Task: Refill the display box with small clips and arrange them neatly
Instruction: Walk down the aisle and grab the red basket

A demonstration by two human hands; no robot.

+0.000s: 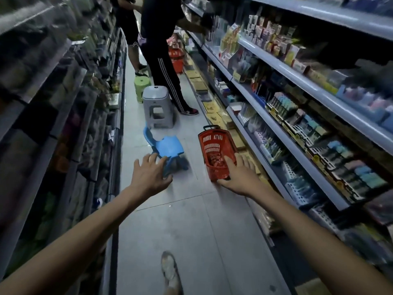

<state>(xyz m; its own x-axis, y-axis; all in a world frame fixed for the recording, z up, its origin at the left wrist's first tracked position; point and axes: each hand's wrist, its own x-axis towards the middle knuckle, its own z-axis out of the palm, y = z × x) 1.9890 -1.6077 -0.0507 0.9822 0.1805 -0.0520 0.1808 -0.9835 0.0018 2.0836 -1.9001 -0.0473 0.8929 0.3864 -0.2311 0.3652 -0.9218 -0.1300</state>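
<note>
A red shopping basket [214,145] stands on the aisle floor with small reddish items in its near end. My right hand [239,177] reaches out with fingers spread, and it overlaps the basket's near right corner. My left hand [148,175] is stretched forward, fingers spread, over the near edge of a small blue plastic chair [168,146]. Neither hand holds anything. On the right, shelves [297,143] carry display boxes of small stationery items; I cannot pick out single clips.
A grey stool [157,103] and a green stool [141,85] stand farther down the aisle. Two people stand beyond them, one reaching into the right shelves beside another red basket [176,58]. Shelving lines the left side too. My shoe [170,271] shows at the bottom.
</note>
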